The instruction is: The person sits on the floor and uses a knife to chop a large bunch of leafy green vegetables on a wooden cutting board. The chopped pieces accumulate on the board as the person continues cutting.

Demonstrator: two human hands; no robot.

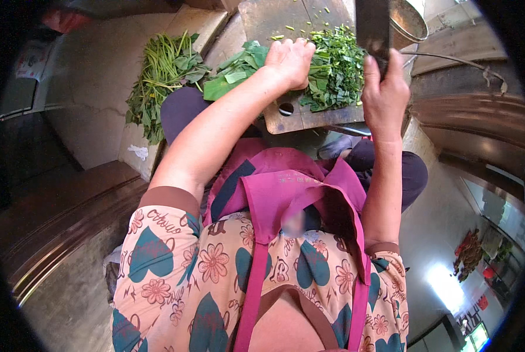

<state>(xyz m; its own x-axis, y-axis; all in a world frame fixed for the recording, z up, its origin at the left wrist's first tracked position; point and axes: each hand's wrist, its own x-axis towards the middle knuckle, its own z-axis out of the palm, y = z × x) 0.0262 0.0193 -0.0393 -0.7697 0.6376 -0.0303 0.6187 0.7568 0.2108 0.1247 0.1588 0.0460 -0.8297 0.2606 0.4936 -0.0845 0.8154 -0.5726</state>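
My left hand (290,61) is closed over a bunch of leafy greens (233,79), pressing it on the wooden cutting board (292,118). The uncut leaves stick out to the left of that hand. My right hand (385,94) grips the handle of a cleaver (373,26), its dark broad blade raised and pointing away from me. A heap of chopped greens (336,73) lies on the board between my hands. Small cut stem pieces (290,28) are scattered on the far part of the board. The fingertips of my left hand are mostly hidden.
A pile of uncut leafy greens (166,76) with long stems lies left of the board, by my left knee. A round metal container (408,23) stands behind the cleaver at the far right. A thin bent rod (456,58) runs out to its right. A crumpled white scrap (138,152) lies at left.
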